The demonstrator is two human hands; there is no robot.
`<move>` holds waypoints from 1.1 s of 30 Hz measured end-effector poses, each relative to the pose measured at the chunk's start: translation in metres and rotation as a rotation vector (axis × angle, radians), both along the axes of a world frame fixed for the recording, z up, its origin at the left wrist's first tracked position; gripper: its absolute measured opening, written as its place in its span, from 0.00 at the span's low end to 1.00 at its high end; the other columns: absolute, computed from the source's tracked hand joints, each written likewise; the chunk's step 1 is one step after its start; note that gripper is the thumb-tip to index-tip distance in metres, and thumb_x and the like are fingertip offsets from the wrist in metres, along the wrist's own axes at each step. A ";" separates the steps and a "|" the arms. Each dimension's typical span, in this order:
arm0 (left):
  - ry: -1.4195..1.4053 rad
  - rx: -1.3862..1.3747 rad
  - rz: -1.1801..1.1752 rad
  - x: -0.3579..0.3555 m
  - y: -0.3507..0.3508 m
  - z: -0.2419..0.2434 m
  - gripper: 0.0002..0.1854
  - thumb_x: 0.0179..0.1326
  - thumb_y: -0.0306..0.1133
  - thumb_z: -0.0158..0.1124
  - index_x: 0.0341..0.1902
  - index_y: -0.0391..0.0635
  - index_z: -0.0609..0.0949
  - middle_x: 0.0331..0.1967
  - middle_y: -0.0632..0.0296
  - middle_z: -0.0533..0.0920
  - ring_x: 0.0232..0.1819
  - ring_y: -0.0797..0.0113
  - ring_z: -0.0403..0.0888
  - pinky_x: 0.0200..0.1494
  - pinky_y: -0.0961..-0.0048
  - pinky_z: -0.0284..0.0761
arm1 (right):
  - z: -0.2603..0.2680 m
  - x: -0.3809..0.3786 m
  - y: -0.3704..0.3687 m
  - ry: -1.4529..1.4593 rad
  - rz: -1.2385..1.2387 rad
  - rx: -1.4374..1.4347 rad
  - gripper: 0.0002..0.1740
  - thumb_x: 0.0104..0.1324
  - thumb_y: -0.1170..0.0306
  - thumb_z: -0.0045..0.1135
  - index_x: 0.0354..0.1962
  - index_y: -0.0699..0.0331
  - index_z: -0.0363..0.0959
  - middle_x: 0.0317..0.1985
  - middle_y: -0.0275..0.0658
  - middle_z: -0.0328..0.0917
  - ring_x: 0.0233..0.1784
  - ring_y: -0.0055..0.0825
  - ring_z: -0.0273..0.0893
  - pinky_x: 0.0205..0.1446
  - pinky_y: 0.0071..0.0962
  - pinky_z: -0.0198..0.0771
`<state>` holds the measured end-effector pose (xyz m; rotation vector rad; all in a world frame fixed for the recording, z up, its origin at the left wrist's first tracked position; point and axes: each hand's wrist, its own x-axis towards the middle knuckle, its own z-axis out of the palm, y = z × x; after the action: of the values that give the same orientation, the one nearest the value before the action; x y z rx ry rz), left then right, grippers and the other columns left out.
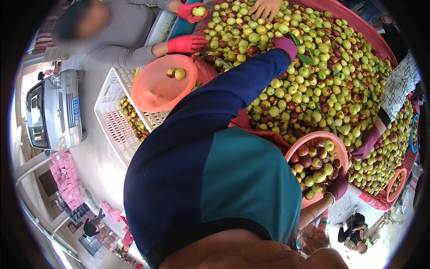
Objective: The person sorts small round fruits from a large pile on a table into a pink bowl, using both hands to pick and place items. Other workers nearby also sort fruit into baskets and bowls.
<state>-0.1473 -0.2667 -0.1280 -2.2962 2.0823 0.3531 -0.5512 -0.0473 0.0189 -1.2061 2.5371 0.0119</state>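
My left hand point(285, 46), in a purple glove, reaches across a heap of green and red-brown jujubes point(312, 84). Its fingers are down among the fruit beside some green leaves point(305, 59), so whether they grip anything is hidden. My right hand point(338, 185), in a dark purple glove, grips the rim of an orange plastic basin point(343, 148). Mostly red-brown jujubes point(315, 164) fill this basin, which sits tilted against the heap's near edge. Red cloth point(272, 137) lies under the heap.
At left, another orange basin point(151, 90) with two jujubes rests on a white plastic crate point(117, 134). A co-worker's pink gloves point(188, 43), a bare hand point(265, 9) and another purple glove point(368, 144) work at the heap. A silver vehicle point(67, 111) stands behind.
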 end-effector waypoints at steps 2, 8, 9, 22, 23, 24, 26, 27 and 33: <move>0.030 0.005 -0.001 -0.004 0.008 -0.011 0.15 0.59 0.41 0.52 0.42 0.49 0.81 0.45 0.54 0.79 0.45 0.54 0.77 0.45 0.58 0.73 | 0.002 0.001 0.001 -0.075 -0.012 -0.004 0.40 0.55 0.42 0.49 0.54 0.66 0.66 0.46 0.55 0.75 0.46 0.50 0.73 0.50 0.38 0.65; 0.787 -0.113 0.423 -0.006 0.050 -0.014 0.13 0.60 0.37 0.50 0.45 0.46 0.76 0.47 0.53 0.74 0.47 0.52 0.73 0.46 0.62 0.72 | -0.008 -0.006 0.004 -0.079 -0.025 -0.110 0.42 0.54 0.42 0.50 0.56 0.66 0.64 0.46 0.55 0.75 0.44 0.45 0.75 0.49 0.36 0.66; 0.722 -0.101 0.282 0.001 0.064 -0.009 0.12 0.59 0.36 0.52 0.44 0.46 0.76 0.45 0.53 0.74 0.46 0.52 0.74 0.46 0.63 0.72 | -0.009 -0.008 0.003 -0.047 -0.019 -0.092 0.41 0.54 0.41 0.50 0.55 0.65 0.65 0.46 0.53 0.75 0.45 0.45 0.75 0.50 0.35 0.65; 1.137 -0.253 0.368 0.047 0.191 0.025 0.11 0.58 0.36 0.57 0.34 0.39 0.79 0.27 0.61 0.81 0.27 0.72 0.77 0.33 0.77 0.72 | -0.004 -0.005 0.000 0.074 -0.012 0.043 0.41 0.51 0.37 0.45 0.54 0.58 0.68 0.47 0.51 0.75 0.50 0.50 0.72 0.52 0.41 0.64; 1.181 -0.204 0.368 0.052 0.197 0.024 0.12 0.59 0.36 0.56 0.34 0.38 0.79 0.27 0.62 0.81 0.28 0.74 0.76 0.33 0.78 0.72 | -0.005 -0.006 -0.001 0.059 -0.007 0.039 0.41 0.51 0.38 0.45 0.54 0.58 0.68 0.47 0.51 0.75 0.50 0.50 0.72 0.52 0.41 0.64; 1.224 -0.166 0.369 0.053 0.201 0.022 0.13 0.60 0.37 0.54 0.34 0.37 0.79 0.27 0.63 0.80 0.28 0.76 0.74 0.32 0.78 0.71 | -0.006 -0.008 0.000 0.033 -0.002 0.031 0.40 0.52 0.38 0.45 0.54 0.58 0.68 0.47 0.51 0.75 0.50 0.51 0.72 0.52 0.41 0.64; 1.263 -0.168 0.357 0.053 0.206 0.019 0.13 0.61 0.37 0.53 0.34 0.37 0.78 0.26 0.63 0.79 0.27 0.77 0.74 0.32 0.79 0.70 | -0.008 -0.010 0.000 0.039 0.023 0.021 0.39 0.52 0.39 0.45 0.53 0.59 0.68 0.47 0.52 0.75 0.50 0.51 0.72 0.51 0.40 0.64; 1.276 -0.168 0.348 0.051 0.207 0.017 0.14 0.62 0.37 0.52 0.34 0.37 0.78 0.25 0.64 0.79 0.27 0.77 0.74 0.31 0.79 0.70 | -0.009 -0.011 0.000 0.030 0.033 0.012 0.39 0.52 0.39 0.45 0.52 0.59 0.69 0.46 0.52 0.75 0.50 0.51 0.72 0.51 0.40 0.64; 1.218 -0.341 0.252 0.030 0.208 0.013 0.10 0.64 0.31 0.48 0.35 0.39 0.77 0.21 0.65 0.76 0.21 0.77 0.72 0.26 0.79 0.69 | -0.007 -0.007 0.002 0.047 0.057 -0.057 0.39 0.53 0.40 0.46 0.51 0.63 0.69 0.45 0.53 0.75 0.48 0.52 0.72 0.51 0.40 0.64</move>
<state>-0.1178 -0.0584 -0.1147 -2.9229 2.2795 1.9528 -0.5580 -0.0453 0.0115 -1.3147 2.5582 -0.0190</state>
